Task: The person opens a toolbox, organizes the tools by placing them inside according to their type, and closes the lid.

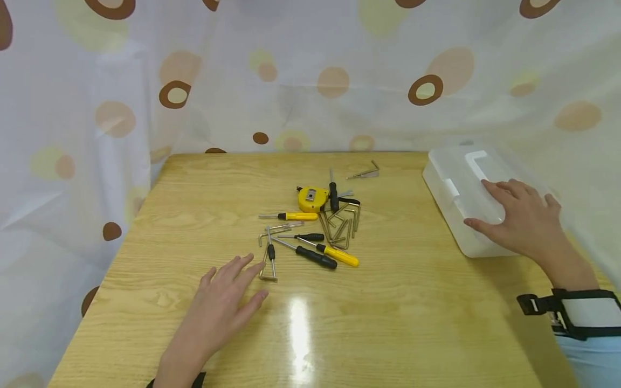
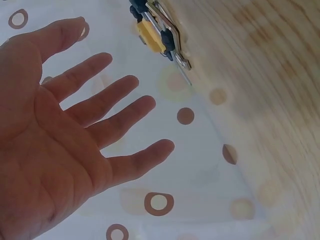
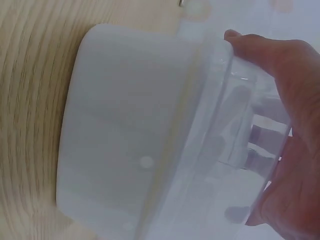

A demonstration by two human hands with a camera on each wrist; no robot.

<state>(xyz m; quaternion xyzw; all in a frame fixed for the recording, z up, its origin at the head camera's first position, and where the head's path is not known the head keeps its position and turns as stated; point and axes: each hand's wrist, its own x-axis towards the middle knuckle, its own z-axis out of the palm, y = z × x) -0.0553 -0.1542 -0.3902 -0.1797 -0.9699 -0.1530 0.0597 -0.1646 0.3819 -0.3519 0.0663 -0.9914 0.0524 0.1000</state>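
My right hand (image 1: pixel 529 221) rests on the lid of a translucent plastic box (image 1: pixel 451 210), with thumb and fingers spread over it. In the right wrist view, the thumb lies along the lid's edge, and the other fingers show dimly through the clear plastic of the box (image 3: pixel 120 125). Over the table, my left hand (image 1: pixel 212 312) is spread and holds nothing; its palm fills the left of the left wrist view. Nearest its fingertips lies a small screwdriver (image 1: pixel 271 251) with a black grip. Just beyond are black-handled and yellow-handled screwdrivers (image 1: pixel 342 255).
Mid-table, a yellow tape measure (image 1: pixel 315 202) sits by a cluster of hex keys (image 1: pixel 348 234) and another yellow-handled screwdriver (image 1: pixel 301 216). A hex key (image 1: pixel 361 174) lies farther back. A spotted curtain (image 1: pixel 291 81) hangs behind the wooden table (image 1: pixel 398 302).
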